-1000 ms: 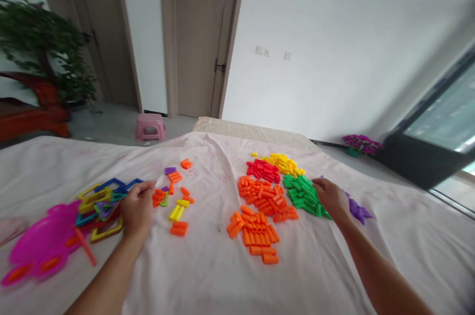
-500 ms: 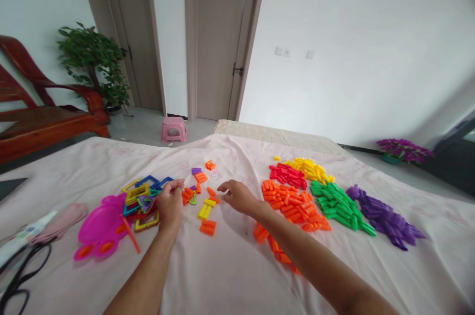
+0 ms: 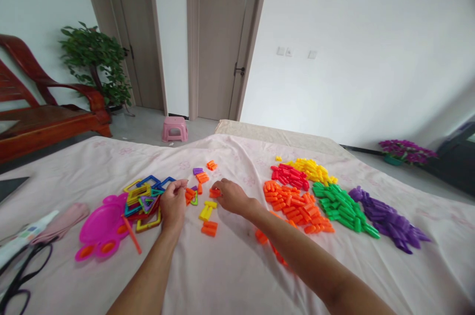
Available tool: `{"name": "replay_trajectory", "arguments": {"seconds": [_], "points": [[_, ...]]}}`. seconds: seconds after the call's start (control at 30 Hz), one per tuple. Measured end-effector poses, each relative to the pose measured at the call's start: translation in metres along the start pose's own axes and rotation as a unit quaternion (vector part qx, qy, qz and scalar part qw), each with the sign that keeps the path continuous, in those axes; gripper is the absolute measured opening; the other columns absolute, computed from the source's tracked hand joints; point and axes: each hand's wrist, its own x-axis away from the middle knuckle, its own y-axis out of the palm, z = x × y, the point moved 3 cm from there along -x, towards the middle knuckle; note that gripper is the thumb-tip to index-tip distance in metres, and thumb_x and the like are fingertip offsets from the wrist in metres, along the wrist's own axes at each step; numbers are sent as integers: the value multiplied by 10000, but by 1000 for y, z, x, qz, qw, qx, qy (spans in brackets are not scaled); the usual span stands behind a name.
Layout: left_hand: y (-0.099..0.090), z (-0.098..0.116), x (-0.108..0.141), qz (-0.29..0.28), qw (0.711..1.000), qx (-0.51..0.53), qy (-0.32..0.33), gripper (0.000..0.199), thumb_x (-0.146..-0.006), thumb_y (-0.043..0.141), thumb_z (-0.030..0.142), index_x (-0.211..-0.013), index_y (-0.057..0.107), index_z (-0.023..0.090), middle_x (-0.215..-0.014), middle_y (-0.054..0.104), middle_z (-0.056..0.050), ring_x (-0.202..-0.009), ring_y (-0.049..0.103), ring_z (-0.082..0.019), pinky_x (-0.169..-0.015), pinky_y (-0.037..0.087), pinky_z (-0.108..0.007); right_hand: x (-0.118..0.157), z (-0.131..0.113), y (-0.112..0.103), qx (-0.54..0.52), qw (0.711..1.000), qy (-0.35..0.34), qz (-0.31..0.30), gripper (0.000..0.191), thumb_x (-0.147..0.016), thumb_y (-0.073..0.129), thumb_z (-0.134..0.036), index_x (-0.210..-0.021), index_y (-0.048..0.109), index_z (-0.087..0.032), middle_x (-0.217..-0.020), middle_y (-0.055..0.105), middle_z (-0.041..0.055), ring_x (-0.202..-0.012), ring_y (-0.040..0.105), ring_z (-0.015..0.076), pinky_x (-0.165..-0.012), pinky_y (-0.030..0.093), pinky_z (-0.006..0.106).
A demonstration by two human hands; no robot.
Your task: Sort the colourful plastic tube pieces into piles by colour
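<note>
My left hand (image 3: 173,206) hovers by the right edge of a heap of magnetic frame tiles (image 3: 143,199), its fingertips pinched together. Whatever may be between them is too small to tell. Close by its fingers lie small orange blocks (image 3: 189,196) and a lime triangle. My right hand (image 3: 232,196) has its fingers closed at an orange plastic block (image 3: 214,193), partly hidden by the fingertips. Between and below the hands rest yellow blocks (image 3: 208,210) and an orange pair (image 3: 210,228). Farther off are a purple block (image 3: 198,171) and more orange ones.
To the right lie sorted piles of bullet-shaped blocks: orange (image 3: 293,206), red (image 3: 289,175), yellow (image 3: 311,170), green (image 3: 343,206) and purple (image 3: 389,218). At left are a magenta plate (image 3: 98,226), a pink cloth (image 3: 67,221), glasses (image 3: 25,275) and a white device (image 3: 27,236).
My right hand has moved slightly left and its fingers have closed at the orange block. The left hand stays nearly in place, still pinched.
</note>
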Motion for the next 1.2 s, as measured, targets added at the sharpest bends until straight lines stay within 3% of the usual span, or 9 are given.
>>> {"name": "replay_trajectory", "arguments": {"seconds": [0.13, 0.33, 0.6, 0.97, 1.1, 1.2], "points": [[1, 0, 0, -2, 1000, -2, -2, 280, -756, 550, 264, -959, 726, 184, -991, 764, -81, -950, 706, -239, -883, 551, -373, -1, -5, -4, 36, 999, 2, -2, 427, -896, 588, -213, -1322, 605, -189, -1240, 667, 128, -1100, 667, 258, -848, 506, 329], [-1, 0, 1, -2, 1000, -11, -4, 291, -744, 559, 279, -963, 727, 183, -997, 767, -78, -923, 709, -242, -844, 560, -369, 1, -10, -9, 92, 994, -23, -51, 324, -859, 593, -139, -1176, 657, -142, -1214, 640, 161, -1028, 681, 266, -812, 525, 335], [-1, -1, 0, -7, 1000, -13, 2, 304, -737, 567, 277, -969, 736, 176, -1000, 768, -85, -938, 710, -242, -860, 559, -367, 37, 38, -22, 104, 993, 15, -60, 354, -847, 562, -55, -1179, 667, -120, -1226, 624, 174, -1058, 665, 265, -840, 508, 326], [-1, 1, 2, -6, 1000, -11, -5, 301, -733, 566, 275, -962, 737, 179, -989, 768, -76, -907, 708, -234, -820, 565, -353, 110, 94, -78, 120, 987, 97, -44, 443, -795, 500, 54, -1140, 699, -140, -1152, 665, 148, -1008, 660, 231, -810, 458, 295], [-1, 6, 3, -1, 1000, 6, 0, 289, -727, 579, 293, -946, 726, 174, -974, 764, -83, -910, 705, -239, -834, 562, -361, 109, 105, -82, 85, 990, 107, 21, 513, -781, 469, 61, -1164, 724, -165, -1167, 684, 130, -1052, 655, 219, -858, 461, 290], [-1, 6, 3, 14, 1000, 10, 2, 278, -728, 581, 298, -932, 719, 171, -958, 760, -85, -914, 704, -239, -857, 561, -368, 90, 95, -72, 29, 996, 75, 48, 431, -815, 526, -16, -1145, 743, -187, -1177, 704, 98, -1026, 667, 208, -862, 476, 283]]}}
